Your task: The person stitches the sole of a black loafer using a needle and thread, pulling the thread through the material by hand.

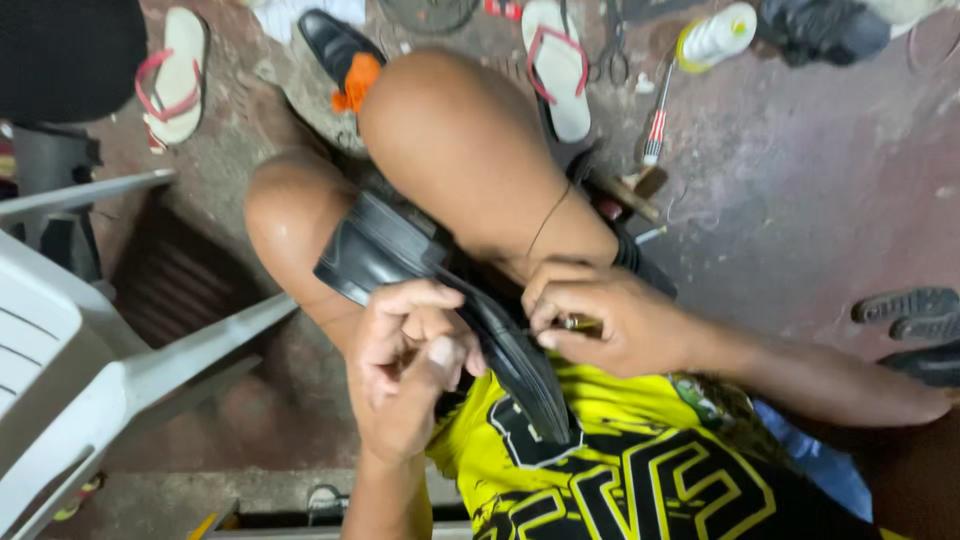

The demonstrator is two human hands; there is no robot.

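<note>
Currently you're mid-stitch on the black shoe (440,300), frame centre: left hand (410,365) fingers curled against its sole, right hand (610,325) pinched on a small brass-coloured tool (582,323). Next move likely needs a firm brace.

Shirt (610,470): yellow, bold black print, near edge.
Arms: bare, sleeveless to wrists.
Knees (450,140): bare, far side.

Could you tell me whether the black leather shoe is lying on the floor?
No, the black leather shoe is clamped between the knees, off the floor.
</note>
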